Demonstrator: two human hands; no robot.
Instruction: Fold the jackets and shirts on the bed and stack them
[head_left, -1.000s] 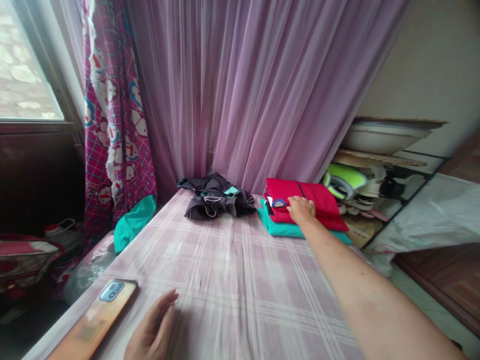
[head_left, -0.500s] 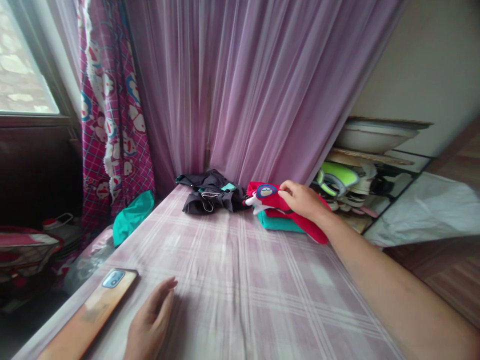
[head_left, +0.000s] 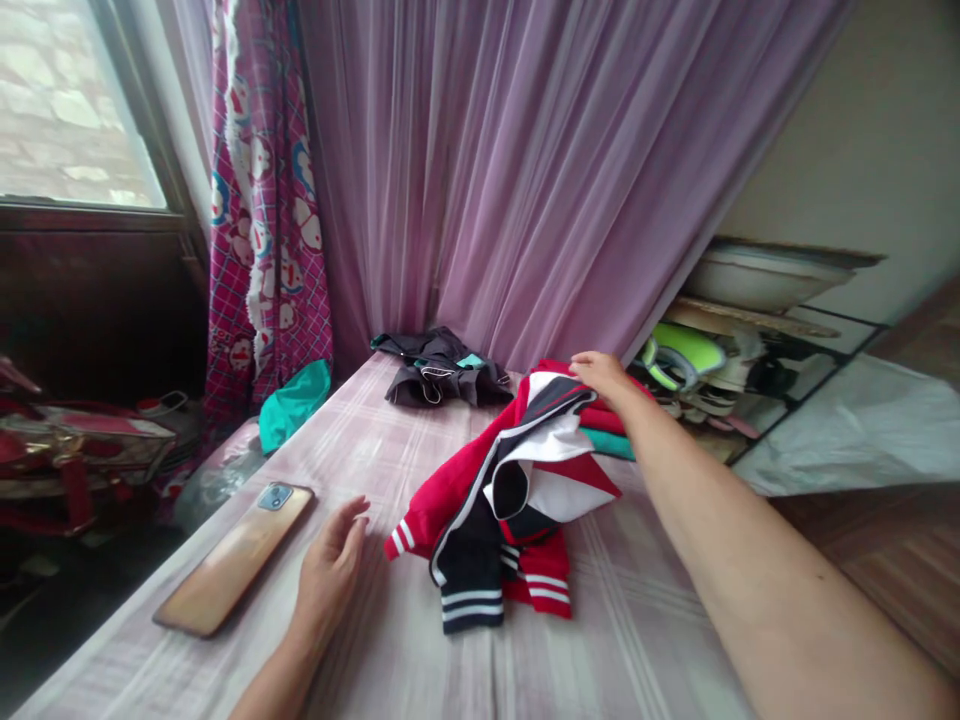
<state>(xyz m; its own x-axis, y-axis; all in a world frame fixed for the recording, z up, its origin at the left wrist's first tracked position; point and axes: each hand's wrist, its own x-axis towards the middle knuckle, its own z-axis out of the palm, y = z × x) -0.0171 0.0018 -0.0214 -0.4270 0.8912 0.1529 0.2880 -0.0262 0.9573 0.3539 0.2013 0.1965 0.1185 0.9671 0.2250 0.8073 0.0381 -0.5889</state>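
Note:
A red, white and dark navy jacket point(head_left: 480, 470) with striped cuffs sprawls across the middle of the table, its far end lying against a small pile of folded clothes. My right hand point(head_left: 604, 378) is at that far end, its fingers curled onto the jacket and partly hidden from view. Beneath that hand, red cloth rests over a folded teal garment point(head_left: 609, 443). My left hand point(head_left: 334, 555) hovers by the near left sleeve, fingers loosely apart and holding nothing. Left of it lies a phone point(head_left: 232, 560) with its camera side up.
Crumpled dark clothes point(head_left: 442, 370) lie at the table's far end, before a purple curtain point(head_left: 525, 200). A teal cloth point(head_left: 296, 405) and a clear plastic bag point(head_left: 210, 490) sit off the left edge. A rack point(head_left: 795, 400) with shoes stands at the right.
The jacket has come off the pile and now spreads toward me over the table. My right hand remains by the pile. My left hand has moved slightly forward, and the view has shifted.

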